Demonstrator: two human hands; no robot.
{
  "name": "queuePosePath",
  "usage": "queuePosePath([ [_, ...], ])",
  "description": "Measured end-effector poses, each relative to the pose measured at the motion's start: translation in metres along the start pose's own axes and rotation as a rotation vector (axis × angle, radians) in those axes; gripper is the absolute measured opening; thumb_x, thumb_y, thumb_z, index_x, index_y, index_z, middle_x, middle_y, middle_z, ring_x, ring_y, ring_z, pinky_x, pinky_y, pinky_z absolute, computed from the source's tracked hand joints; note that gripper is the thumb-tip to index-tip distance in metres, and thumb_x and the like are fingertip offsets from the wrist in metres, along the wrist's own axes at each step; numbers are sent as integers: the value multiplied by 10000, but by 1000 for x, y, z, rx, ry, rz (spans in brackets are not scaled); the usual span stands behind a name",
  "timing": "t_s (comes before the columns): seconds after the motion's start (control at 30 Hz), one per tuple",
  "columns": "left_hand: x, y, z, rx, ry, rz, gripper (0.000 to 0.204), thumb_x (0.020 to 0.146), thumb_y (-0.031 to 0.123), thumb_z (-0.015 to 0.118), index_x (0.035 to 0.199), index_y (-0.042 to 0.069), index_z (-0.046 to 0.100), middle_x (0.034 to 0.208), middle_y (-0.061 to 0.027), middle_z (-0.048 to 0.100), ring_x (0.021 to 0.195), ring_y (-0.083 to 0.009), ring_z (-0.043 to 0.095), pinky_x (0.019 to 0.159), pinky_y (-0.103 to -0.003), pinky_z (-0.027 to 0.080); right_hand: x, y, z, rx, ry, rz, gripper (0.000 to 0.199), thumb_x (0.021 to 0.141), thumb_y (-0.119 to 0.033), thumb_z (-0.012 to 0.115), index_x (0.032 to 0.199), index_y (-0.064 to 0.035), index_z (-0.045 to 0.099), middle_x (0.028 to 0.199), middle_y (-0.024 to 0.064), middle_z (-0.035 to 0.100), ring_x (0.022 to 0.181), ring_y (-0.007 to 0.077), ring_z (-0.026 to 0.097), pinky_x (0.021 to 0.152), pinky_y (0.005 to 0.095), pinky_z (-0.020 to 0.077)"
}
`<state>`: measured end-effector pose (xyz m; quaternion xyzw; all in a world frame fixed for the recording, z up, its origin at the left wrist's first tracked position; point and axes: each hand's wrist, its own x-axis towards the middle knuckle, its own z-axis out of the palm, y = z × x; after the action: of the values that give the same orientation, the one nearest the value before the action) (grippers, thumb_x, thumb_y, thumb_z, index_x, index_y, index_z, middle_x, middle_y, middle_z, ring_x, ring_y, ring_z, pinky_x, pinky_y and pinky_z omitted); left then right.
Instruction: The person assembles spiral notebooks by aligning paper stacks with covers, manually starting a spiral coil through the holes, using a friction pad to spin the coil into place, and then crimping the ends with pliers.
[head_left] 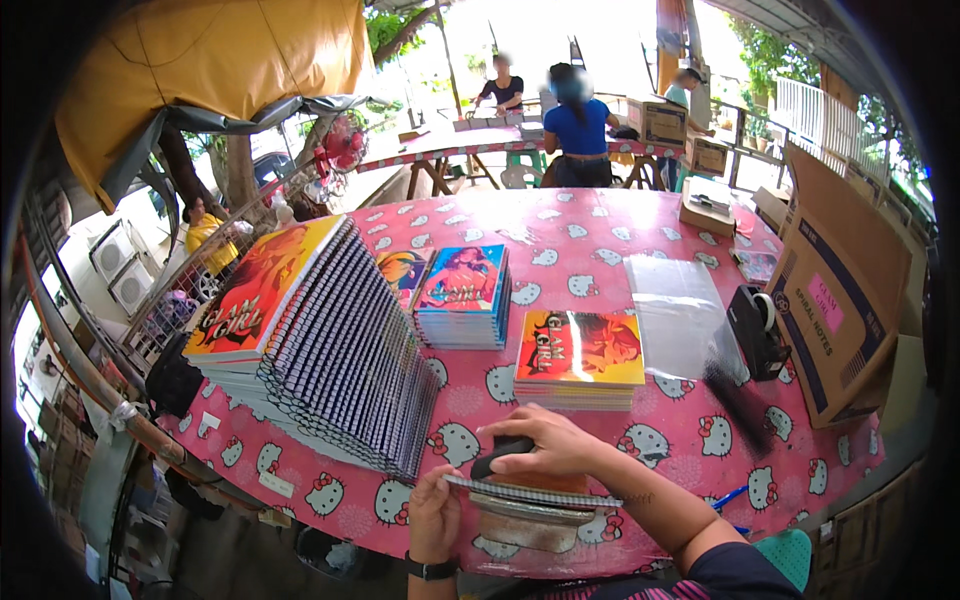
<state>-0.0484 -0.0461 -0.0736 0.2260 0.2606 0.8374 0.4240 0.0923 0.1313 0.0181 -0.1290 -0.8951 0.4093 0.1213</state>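
Near the table's front edge, my left hand (pixel 434 512) pinches the left end of a spiral-bound strip (pixel 535 496), which looks like a notebook's coil edge seen end-on. Just above it, my right hand (pixel 548 445) is closed over a rounded black handle (pixel 503 456). Beneath lies a worn block of metal and wood (pixel 528 532); how the handle joins it is hidden. Left of my hands rises a tall stack of spiral notebooks (pixel 355 350) with orange-yellow covers. Beyond my right hand sits a low pile of orange notebooks (pixel 580 348).
Blue-covered notebooks (pixel 463 278) stand behind. To the right are clear plastic bags (pixel 682 308), a black tape dispenser (pixel 757 332), a dark brush-like object (pixel 738 408), a blue pen (pixel 730 497) and a large open carton (pixel 838 300). Several people work at the back.
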Motion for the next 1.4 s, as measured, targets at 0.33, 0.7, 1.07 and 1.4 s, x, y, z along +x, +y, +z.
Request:
queuePosePath([
  [0.33,4,-4,12,346,50,67,228,886,35,600,1095,-54,617,935,-70,629,857,-116,576,798,-240,443,-18,53,1,-334,19,-1,703,799,-560,618,1360,-172,448,1252,201,508,1211,384,411,1006,478,374],
  [0.7,3,16,113,916,-215,482,186,769,-39,702,953,-13,691,851,-67,657,748,-102,591,630,-215,461,-69,-69,-11,-57,436,-319,311,830,-118,651,1118,-28,577,943,119,591,870,273,597,750,361,500],
  [1.07,-6,15,108,771,-213,437,115,771,-65,687,865,-4,658,852,-92,665,794,-134,628,690,-247,501,-64,-80,-16,9,359,-347,328,792,-103,707,1100,-40,613,845,89,615,726,182,613,636,302,498],
  [1.4,4,15,109,802,-65,366,145,780,-11,712,892,11,623,817,-95,666,753,-142,646,686,-247,511,-57,-82,-21,-304,281,-357,387,817,-59,595,1199,-51,533,842,121,605,795,299,606,705,380,502],
])
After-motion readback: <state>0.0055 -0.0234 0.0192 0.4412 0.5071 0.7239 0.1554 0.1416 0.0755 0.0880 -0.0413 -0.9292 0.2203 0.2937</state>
